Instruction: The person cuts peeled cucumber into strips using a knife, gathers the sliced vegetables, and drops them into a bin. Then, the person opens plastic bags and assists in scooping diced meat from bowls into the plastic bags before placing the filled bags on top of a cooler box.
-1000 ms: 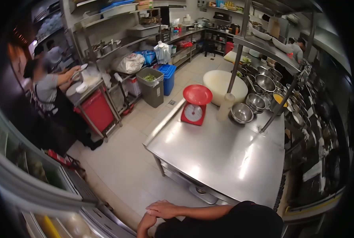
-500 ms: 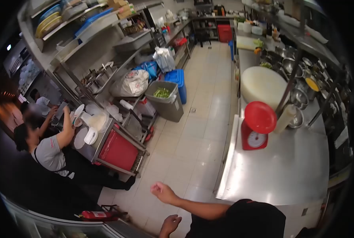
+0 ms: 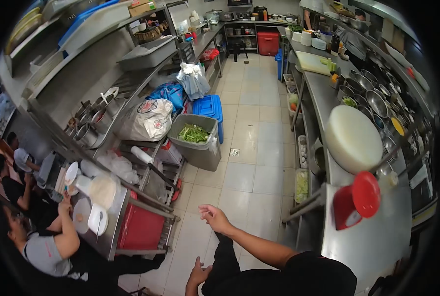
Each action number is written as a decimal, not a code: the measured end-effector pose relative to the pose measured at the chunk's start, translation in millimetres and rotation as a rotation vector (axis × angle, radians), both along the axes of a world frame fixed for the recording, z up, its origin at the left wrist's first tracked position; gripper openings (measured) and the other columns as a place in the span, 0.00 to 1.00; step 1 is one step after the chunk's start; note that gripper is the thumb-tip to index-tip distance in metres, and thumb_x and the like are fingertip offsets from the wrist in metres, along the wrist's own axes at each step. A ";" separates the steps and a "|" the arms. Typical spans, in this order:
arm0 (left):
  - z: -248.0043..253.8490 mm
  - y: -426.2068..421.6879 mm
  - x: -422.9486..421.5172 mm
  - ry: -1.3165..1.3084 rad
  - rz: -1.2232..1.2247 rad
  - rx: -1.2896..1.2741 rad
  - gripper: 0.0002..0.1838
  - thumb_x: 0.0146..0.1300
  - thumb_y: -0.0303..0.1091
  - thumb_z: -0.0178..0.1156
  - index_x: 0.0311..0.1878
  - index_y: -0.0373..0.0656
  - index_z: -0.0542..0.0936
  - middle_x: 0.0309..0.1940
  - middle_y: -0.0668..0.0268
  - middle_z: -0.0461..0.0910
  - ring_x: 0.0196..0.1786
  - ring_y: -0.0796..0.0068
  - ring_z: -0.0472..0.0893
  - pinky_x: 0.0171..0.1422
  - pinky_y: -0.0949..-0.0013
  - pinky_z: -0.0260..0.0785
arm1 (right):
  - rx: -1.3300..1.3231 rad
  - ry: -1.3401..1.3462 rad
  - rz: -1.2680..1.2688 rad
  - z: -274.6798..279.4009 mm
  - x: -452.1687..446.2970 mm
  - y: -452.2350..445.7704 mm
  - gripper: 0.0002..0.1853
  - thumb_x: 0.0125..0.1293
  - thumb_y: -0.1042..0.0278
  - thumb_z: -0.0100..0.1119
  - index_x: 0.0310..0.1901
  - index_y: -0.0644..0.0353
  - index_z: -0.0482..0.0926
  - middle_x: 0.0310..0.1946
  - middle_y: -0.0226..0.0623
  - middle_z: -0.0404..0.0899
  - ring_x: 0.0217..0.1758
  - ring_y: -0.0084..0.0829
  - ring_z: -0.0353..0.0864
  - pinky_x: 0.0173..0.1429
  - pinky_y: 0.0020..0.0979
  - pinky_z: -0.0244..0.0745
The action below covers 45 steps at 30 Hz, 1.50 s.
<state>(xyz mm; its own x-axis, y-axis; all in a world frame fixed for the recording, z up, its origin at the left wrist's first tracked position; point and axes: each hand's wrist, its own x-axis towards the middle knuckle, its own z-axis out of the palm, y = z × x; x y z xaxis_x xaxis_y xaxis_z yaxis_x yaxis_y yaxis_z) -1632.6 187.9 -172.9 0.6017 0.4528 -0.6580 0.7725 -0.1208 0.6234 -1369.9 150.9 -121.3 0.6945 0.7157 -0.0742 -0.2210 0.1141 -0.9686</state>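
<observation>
My right hand (image 3: pixel 215 219) reaches out in front of me over the tiled floor, on a bent arm with a black sleeve. Its fingers are loosely bent and a little apart, with nothing seen in them. Lower down, my left hand (image 3: pixel 199 274) hangs near my dark trouser leg, thumb and fingers apart, and holds nothing that I can see. Neither hand touches a counter. Ahead of my hands stands a grey bin (image 3: pixel 195 153) with green vegetable trimmings (image 3: pixel 194 133). Nearest on the right is a red scale (image 3: pixel 350 202) on a steel counter (image 3: pixel 365 251).
A tiled aisle (image 3: pixel 247 130) runs ahead, with a floor drain (image 3: pixel 235 152). On the left, a co-worker in a grey shirt (image 3: pixel 47 254) works at a steel table holding white containers (image 3: pixel 97 219). A blue bin (image 3: pixel 210 111) stands behind the grey one. A thick round white block (image 3: pixel 353 138) sits right.
The view has moved forward along the aisle and turned. My right hand's fingers have loosened from a more closed curl, and a dark leg now shows beneath my hands.
</observation>
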 end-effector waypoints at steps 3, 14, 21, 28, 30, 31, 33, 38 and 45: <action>-5.1 60.9 81.5 0.028 -0.029 -0.028 0.52 0.60 0.43 0.66 0.74 0.30 0.42 0.59 0.38 0.71 0.56 0.53 0.79 0.57 0.61 0.73 | -0.167 0.017 -0.003 -26.4 74.9 66.9 0.18 0.73 0.62 0.51 0.58 0.62 0.74 0.41 0.31 0.79 0.41 0.20 0.79 0.41 0.23 0.74; 18.5 260.4 405.4 -0.191 -0.257 0.037 0.39 0.63 0.43 0.63 0.71 0.34 0.59 0.59 0.46 0.75 0.59 0.57 0.78 0.60 0.62 0.71 | -0.406 -0.246 -0.240 -67.9 458.8 219.4 0.19 0.71 0.53 0.53 0.43 0.62 0.82 0.27 0.27 0.79 0.32 0.18 0.75 0.35 0.23 0.71; -0.4 342.0 568.4 -0.367 0.178 0.037 0.29 0.67 0.30 0.58 0.68 0.31 0.62 0.53 0.51 0.79 0.53 0.67 0.80 0.56 0.69 0.72 | -0.472 -0.513 -0.106 -139.6 751.5 379.3 0.19 0.70 0.52 0.53 0.37 0.62 0.82 0.24 0.40 0.79 0.30 0.31 0.77 0.39 0.36 0.71; -13.6 409.3 775.7 -0.286 0.302 0.044 0.25 0.69 0.32 0.56 0.65 0.29 0.66 0.53 0.55 0.79 0.54 0.71 0.79 0.58 0.71 0.70 | -0.465 -0.515 -0.336 -219.9 940.4 537.0 0.24 0.65 0.55 0.58 0.54 0.67 0.78 0.54 0.54 0.78 0.60 0.53 0.74 0.66 0.41 0.67; -7.9 433.2 862.1 -0.292 0.263 0.050 0.24 0.71 0.32 0.54 0.65 0.29 0.66 0.54 0.56 0.79 0.57 0.71 0.78 0.61 0.71 0.68 | -0.263 -0.634 -0.518 -236.5 965.4 557.6 0.20 0.63 0.62 0.60 0.53 0.64 0.79 0.52 0.52 0.79 0.58 0.52 0.76 0.64 0.42 0.69; -4.6 447.2 906.5 -0.285 0.210 0.080 0.24 0.71 0.33 0.54 0.66 0.29 0.65 0.54 0.56 0.78 0.58 0.71 0.77 0.62 0.71 0.68 | -0.279 -0.608 -0.512 -243.1 966.1 560.2 0.20 0.63 0.62 0.60 0.53 0.64 0.79 0.52 0.52 0.79 0.58 0.52 0.76 0.64 0.42 0.69; -26.2 474.2 973.1 -0.361 0.192 0.071 0.25 0.72 0.34 0.53 0.67 0.31 0.64 0.57 0.55 0.77 0.59 0.70 0.76 0.61 0.69 0.68 | -0.194 -0.350 -0.291 -247.5 963.7 558.4 0.14 0.62 0.68 0.60 0.48 0.62 0.82 0.44 0.48 0.82 0.52 0.51 0.79 0.58 0.43 0.70; -82.1 524.7 1105.4 -0.613 0.511 0.058 0.27 0.72 0.33 0.54 0.69 0.32 0.62 0.59 0.57 0.74 0.56 0.74 0.75 0.58 0.71 0.68 | -0.179 -0.378 -0.275 -183.5 947.3 505.4 0.07 0.61 0.71 0.60 0.40 0.62 0.81 0.35 0.44 0.82 0.43 0.49 0.79 0.50 0.42 0.71; -79.5 530.6 1162.2 -0.590 0.586 0.051 0.12 0.68 0.28 0.56 0.52 0.35 0.75 0.45 0.63 0.82 0.42 0.74 0.82 0.44 0.73 0.75 | -0.082 -0.367 -0.286 -166.7 976.0 451.3 0.13 0.62 0.67 0.62 0.45 0.65 0.78 0.39 0.46 0.79 0.43 0.47 0.78 0.49 0.39 0.71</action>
<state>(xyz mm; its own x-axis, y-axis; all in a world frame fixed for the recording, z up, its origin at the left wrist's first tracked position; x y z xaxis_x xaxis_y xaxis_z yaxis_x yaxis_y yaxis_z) -470.4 718.5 -252.4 0.4985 0.8209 -0.2786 0.2672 0.1602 0.9502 -393.9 602.2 -288.0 0.8539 0.4937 0.1648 0.1665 0.0408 -0.9852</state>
